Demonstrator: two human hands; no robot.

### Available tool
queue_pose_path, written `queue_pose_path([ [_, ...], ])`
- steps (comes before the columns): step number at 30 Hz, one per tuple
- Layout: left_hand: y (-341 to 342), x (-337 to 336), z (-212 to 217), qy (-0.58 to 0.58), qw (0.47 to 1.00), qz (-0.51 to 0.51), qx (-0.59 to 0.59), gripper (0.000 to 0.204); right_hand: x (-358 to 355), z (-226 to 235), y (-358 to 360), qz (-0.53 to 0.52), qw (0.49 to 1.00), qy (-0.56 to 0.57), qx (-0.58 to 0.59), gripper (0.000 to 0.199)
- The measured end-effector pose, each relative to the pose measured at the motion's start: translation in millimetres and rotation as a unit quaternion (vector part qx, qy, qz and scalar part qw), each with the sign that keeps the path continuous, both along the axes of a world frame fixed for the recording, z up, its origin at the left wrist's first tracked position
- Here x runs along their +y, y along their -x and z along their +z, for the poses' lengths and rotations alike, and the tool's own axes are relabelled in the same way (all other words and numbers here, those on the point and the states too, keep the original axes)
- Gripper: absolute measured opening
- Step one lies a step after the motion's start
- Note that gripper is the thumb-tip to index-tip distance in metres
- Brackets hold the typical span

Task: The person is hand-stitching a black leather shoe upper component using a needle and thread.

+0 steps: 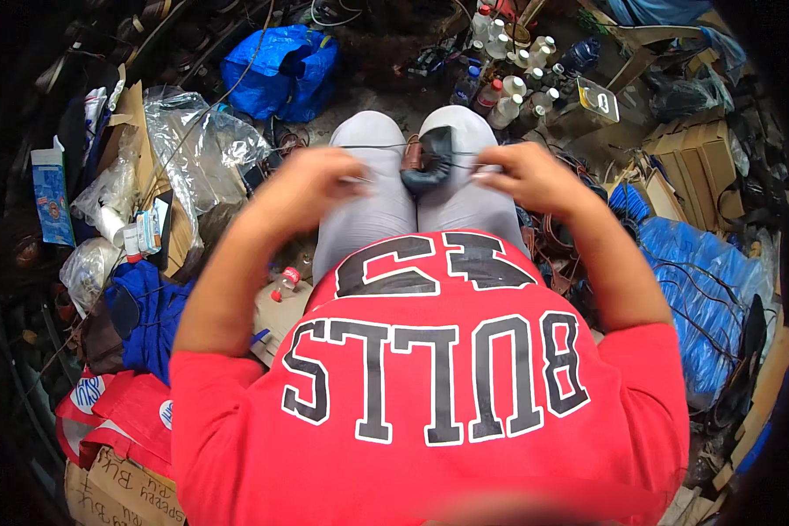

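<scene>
Held between my knees is a small black leather item, apparently a shoe [434,162], with a brown part [412,153] on its left side. A thin dark thread [386,146] runs out from it to both sides. My left hand [324,180] is left of the item, blurred by motion, fingers pinched on the thread. On the other side my right hand [524,175] has its fingers closed on the thread close to the item. Neither hand touches the black item itself. The far ends of the thread are hard to make out.
Several bottles [508,96] stand ahead on the right. A blue plastic bag [280,74] lies ahead on the left, clear plastic [193,149] nearer. Cardboard boxes [697,171] and a blue plastic-wrapped bundle [701,298] crowd the right. A small red-capped bottle [285,283] is by my left thigh.
</scene>
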State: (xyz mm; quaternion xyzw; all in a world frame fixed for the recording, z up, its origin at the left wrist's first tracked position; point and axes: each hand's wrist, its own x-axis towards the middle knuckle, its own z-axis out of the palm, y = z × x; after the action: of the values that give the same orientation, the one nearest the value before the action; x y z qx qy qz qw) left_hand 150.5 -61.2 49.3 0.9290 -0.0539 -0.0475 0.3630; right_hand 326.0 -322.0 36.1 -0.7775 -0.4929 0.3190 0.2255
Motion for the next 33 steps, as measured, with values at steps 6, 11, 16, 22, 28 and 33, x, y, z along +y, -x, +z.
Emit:
queue_pose_path([
  [6,115,241,103,-0.383,0.804,0.433,-0.142,0.021,-282,-2,-160,-0.422,0.887,0.045,-0.183,0.032],
  [11,149,287,68,-0.375,0.716,0.58,-0.103,0.026,-431,26,-204,-0.417,0.743,0.376,-0.364,0.039],
  [16,5,50,-34,-0.077,0.96,0.238,-0.122,0.044,-152,-51,-76,-0.302,0.951,-0.061,-0.006,0.045],
  [22,-23,-28,-68,0.066,0.986,0.139,0.066,0.02,-16,-61,5,-0.206,0.934,-0.022,0.29,0.029],
  [28,25,75,-105,0.196,0.928,0.303,0.093,0.024,-87,-75,-48,-0.416,0.85,-0.07,0.317,0.027],
  [33,-5,55,-87,0.224,0.918,0.324,-0.036,0.026,-118,-87,-62,-0.392,0.881,0.027,0.264,0.036],
])
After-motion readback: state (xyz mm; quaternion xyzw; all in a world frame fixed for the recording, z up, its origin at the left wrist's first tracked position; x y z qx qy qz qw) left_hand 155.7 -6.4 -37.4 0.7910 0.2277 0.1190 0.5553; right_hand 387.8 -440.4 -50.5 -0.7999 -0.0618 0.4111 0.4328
